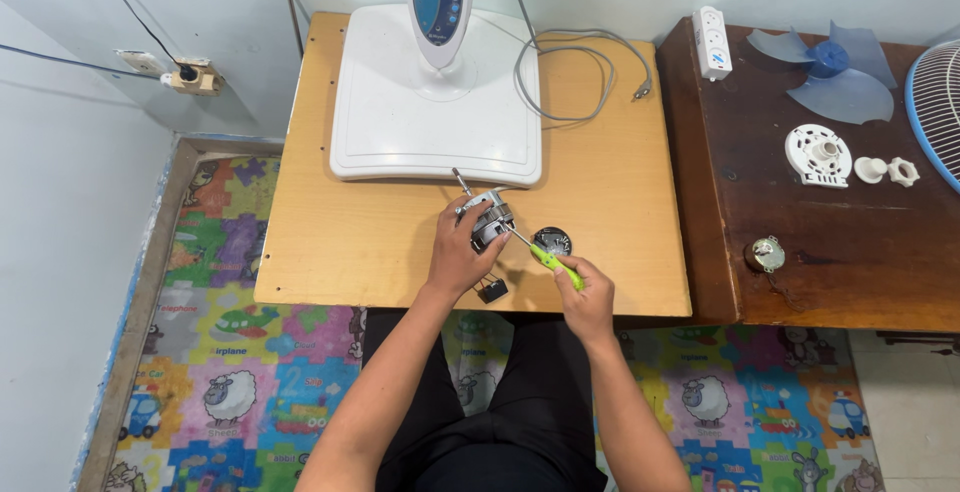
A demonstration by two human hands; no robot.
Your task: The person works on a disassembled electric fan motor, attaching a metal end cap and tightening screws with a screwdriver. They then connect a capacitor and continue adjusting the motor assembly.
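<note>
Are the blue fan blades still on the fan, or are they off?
Off. The blue fan blades lie flat on the dark wooden table, beside the loose fan guard and apart from the white fan base.

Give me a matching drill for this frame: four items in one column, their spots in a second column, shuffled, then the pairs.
Items:
1. fan motor
2. green-handled screwdriver
3. blue fan blade
4. white fan base

Places:
A. on the dark wooden table, far end
B. held in the right hand
C. at the back of the light wooden table
D. gripped by the left hand

Pairs: 1-D, 2-B, 3-A, 4-C
</note>
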